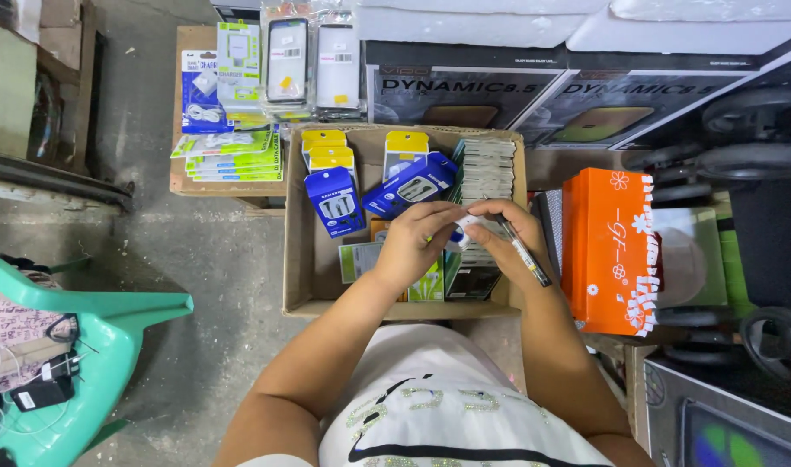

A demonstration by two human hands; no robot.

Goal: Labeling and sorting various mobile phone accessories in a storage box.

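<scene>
An open cardboard box (pixel 298 259) sits on the floor, packed with blue packages (pixel 335 201), yellow-topped packs and a row of thin cartons. Beside it stands an orange box (pixel 607 246). Above the cardboard box, the left hand (pixel 415 242) and right hand (pixel 506 235) pinch a small white item (pixel 470 230) between them; the right hand also clamps a dark pen (pixel 525 253).

A small white packet (pixel 466 232) with a blue patch is held between both hands, just above the open cardboard box (pixel 302 259). It is largely hidden by fingers (pixel 438 220), so its exact shape cannot be told. A dark pen (pixel 525 255) is gripped alongside it in the right hand, slanted down and to the right.
</scene>
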